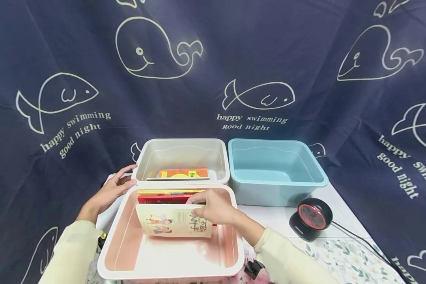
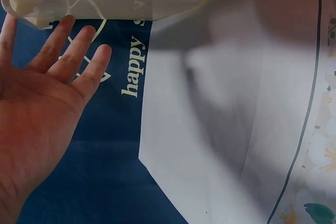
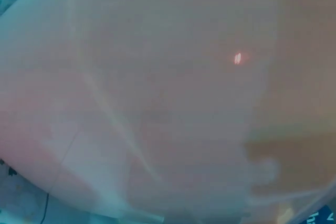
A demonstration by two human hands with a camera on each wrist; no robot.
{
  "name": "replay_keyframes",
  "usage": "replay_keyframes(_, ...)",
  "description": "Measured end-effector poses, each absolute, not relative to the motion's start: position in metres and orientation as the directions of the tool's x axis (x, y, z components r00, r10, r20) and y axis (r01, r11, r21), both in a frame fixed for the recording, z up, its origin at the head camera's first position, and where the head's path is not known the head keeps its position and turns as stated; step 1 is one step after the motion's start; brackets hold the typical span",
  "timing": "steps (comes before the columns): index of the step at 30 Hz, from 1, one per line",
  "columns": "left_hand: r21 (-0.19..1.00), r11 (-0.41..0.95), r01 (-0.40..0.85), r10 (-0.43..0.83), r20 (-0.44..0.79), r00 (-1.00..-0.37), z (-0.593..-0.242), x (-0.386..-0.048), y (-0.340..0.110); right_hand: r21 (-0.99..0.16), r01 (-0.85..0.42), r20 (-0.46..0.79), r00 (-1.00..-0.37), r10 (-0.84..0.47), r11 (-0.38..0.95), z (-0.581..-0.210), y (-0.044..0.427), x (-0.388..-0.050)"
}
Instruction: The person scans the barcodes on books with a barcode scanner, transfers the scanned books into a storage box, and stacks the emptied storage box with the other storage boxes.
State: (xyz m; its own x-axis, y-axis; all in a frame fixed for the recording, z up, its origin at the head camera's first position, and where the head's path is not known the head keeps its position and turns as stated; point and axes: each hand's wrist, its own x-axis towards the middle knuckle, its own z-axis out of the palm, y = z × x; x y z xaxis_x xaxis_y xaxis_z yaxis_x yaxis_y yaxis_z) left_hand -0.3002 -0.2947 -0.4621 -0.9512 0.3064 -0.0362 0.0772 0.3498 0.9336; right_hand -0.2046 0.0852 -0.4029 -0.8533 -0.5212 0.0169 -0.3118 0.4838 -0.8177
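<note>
My right hand [image 1: 214, 207] reaches into the pink bin [image 1: 111, 252] and pinches the top edge of a cream-covered book [image 1: 163, 225] with printed figures and Chinese characters. That book leans in front of a red book [image 1: 152, 199] and yellow-edged books [image 1: 163, 191] standing at the bin's back. My left hand [image 1: 111, 193], fingers extended, rests by the left front corner of the whitish bin [image 1: 181, 146]; the left wrist view shows its palm and spread fingers. An orange book [image 1: 200, 173] lies inside the whitish bin. Close up, the right wrist view shows mostly the pink bin's wall [image 3: 173, 103], with the hand hidden.
A blue bin [image 1: 269, 146] stands to the right of the whitish one. In front of it sits a black round device [image 1: 311, 219] with a cable trailing right. A flowered cloth [image 1: 340, 252] covers the table's front, and a dark whale-print curtain [image 1: 206, 98] hangs behind.
</note>
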Motion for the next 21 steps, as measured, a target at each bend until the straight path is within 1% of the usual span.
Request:
replay_keyframes(7,0.937,0.340,0.078,0.314,-0.035,-0.949,-0.461,-0.299,-0.293,-0.829,-0.294,0.053,-0.888,-0.457,0.475,-0.383,0.092,-0.197)
replay_keyframes(17,0.934,0.349,0.080,0.314,-0.036,-0.949,-0.460,-0.298,-0.292,-0.903,-0.263,0.096,-0.894,-0.438,0.339,-0.340,0.112,-0.187)
replay_keyframes(21,0.929,0.359,0.086,0.314,-0.034,-0.949,-0.460,-0.298,-0.294,-0.913,-0.248,0.104,-0.910,-0.400,0.326,-0.322,0.125,-0.183)
